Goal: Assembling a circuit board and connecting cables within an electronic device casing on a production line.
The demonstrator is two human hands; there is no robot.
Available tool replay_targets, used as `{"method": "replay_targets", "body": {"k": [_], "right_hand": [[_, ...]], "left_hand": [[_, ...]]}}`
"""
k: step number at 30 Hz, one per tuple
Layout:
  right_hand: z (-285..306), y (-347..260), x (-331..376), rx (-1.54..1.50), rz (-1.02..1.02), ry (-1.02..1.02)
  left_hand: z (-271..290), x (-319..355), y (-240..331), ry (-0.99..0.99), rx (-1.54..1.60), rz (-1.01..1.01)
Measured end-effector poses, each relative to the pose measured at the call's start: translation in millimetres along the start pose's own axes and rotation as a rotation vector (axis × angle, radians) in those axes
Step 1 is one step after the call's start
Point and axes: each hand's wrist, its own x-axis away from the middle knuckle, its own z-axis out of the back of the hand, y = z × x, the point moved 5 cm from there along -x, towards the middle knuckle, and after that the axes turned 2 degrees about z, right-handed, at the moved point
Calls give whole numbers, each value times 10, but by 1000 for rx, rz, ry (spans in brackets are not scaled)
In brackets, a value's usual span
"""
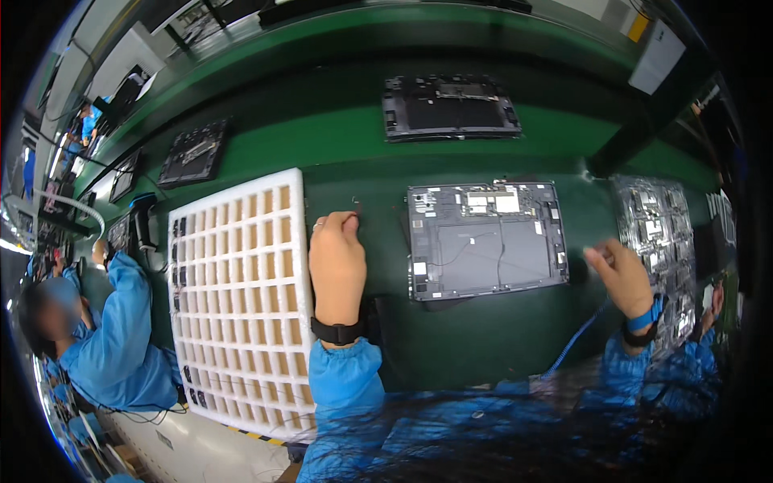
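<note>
My bare left hand (338,256): back turned up toward me, fingers (345,219) curled, thumb and forefinger close together; can't tell if tips meet. Wrist nearly straight, ringed by black band (336,332); forearm upright in loose bright-blue cloth sleeve (345,374). My bare right hand (626,280): well apart from left, angled inward, fingers loosely bent, tips pointing left. Blue strap (644,315) plus dark band (638,336) circle wrist.
</note>
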Motion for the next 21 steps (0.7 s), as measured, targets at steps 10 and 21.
{"method": "replay_targets", "body": {"k": [10,21], "right_hand": [[-316,-646,-583,-194,473,278],[-505,-852,-697,-256,607,165]], "left_hand": [[16,-1,-26,-5,305,204],[-112,119,476,-337,937,325]]}}
